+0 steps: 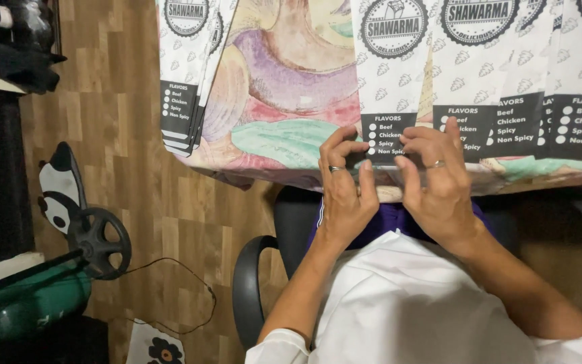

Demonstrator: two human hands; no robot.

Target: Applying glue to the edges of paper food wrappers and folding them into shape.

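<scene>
Paper sleeve (pixel 391 74) lengthwise away, dark end w/ both hands (pixel 392 182).

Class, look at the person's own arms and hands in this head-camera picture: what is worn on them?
Each hand wears one ring: a silver band on the left hand and another on the right hand. The forearms are bare. White short sleeves show near the picture's lower edge. No watch or bracelet shows.

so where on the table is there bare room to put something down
Bare tablecloth shows between the left stack of printed paper bags and the bag both hands pinch. Right of it, overlapping bags crowd the table to the frame edge.
</scene>
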